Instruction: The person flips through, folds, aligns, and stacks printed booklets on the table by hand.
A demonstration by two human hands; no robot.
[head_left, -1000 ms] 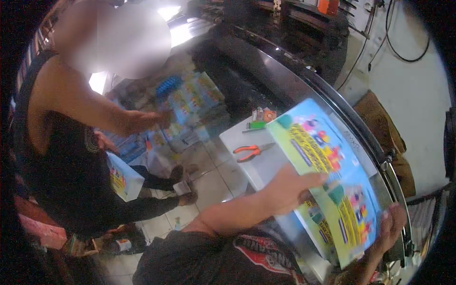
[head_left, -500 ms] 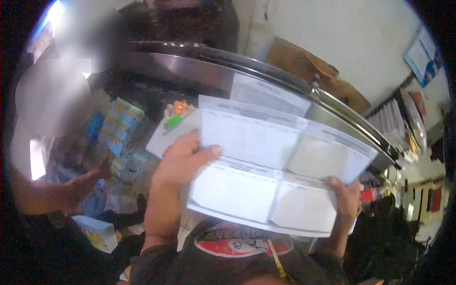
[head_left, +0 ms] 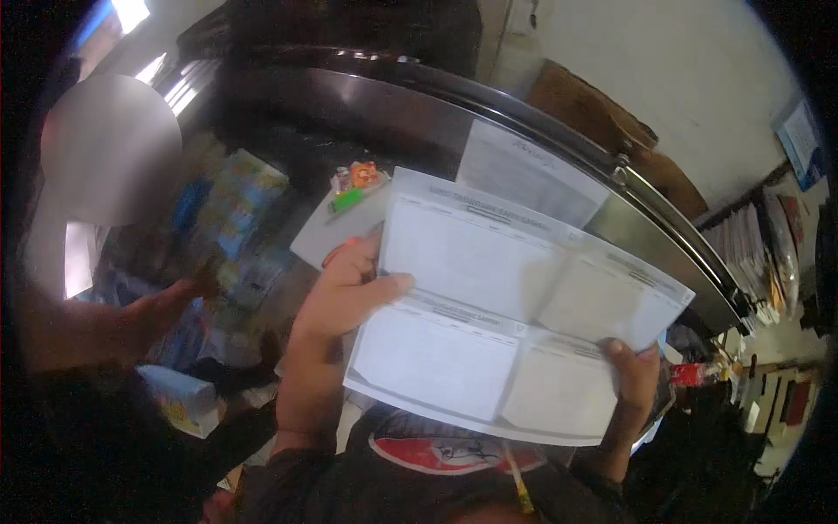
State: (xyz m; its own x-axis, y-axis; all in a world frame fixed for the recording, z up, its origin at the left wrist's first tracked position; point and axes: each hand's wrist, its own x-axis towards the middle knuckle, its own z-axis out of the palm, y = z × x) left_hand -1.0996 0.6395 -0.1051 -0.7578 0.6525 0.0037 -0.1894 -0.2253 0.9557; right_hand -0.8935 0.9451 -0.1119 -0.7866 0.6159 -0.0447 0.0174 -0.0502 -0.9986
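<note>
A large white printed sheet (head_left: 454, 349), divided into four form-like panels, is held up and tilted in front of my chest. My left hand (head_left: 358, 284) grips its left edge, thumb on the front and fingers behind. On the lower right edge my right hand (head_left: 637, 375) pinches the sheet, thumb on top. A small orange-red bit shows by my left fingers; I cannot make out what it is. Beyond that hand lies a white pad or board (head_left: 319, 229) bearing a green object (head_left: 346, 201) and an orange-and-white wrapper (head_left: 362, 175). Behind the sheet is another printed paper (head_left: 528, 170).
A dark counter with a metal rail (head_left: 436, 79) curves across the back. Another person's arm (head_left: 122, 327) reaches in at left, near colourful packets (head_left: 244, 196) and a light-blue box (head_left: 179, 397). Stacked papers (head_left: 742, 231) stand at right, with a cardboard piece (head_left: 585, 105) behind the rail.
The view has shifted, so the counter items appear farther right. Both hands keep hold of the sheet, which is tilted slightly more. The other person's arm has moved a little.
</note>
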